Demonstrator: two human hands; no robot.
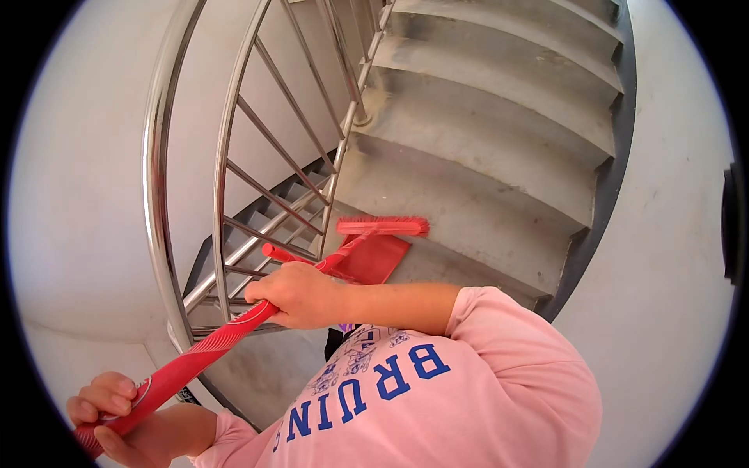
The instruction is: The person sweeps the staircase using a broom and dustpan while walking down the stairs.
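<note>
A red broom runs diagonally across the view, its handle (pixel 204 352) low at the left and its bristled head (pixel 384 226) up at the stairs. Near the top end of the handle, my left hand (pixel 117 417) has its fingers wrapped around it. Farther down, my right hand (pixel 304 295) grips the same handle, closed with the back of the hand upward. Just below the broom head lies a red dustpan (pixel 381 260), partly covered by the broom handle. A short red tube end (pixel 282 253) shows beside the railing, close to the dustpan.
Grey concrete steps (pixel 460 183) climb ahead, with a dark band (pixel 597 210) along the right wall. A metal railing (pixel 158 148) with bars stands at the left, and more stairs (pixel 257 222) show behind it. A black object (pixel 732 222) sits at the right edge.
</note>
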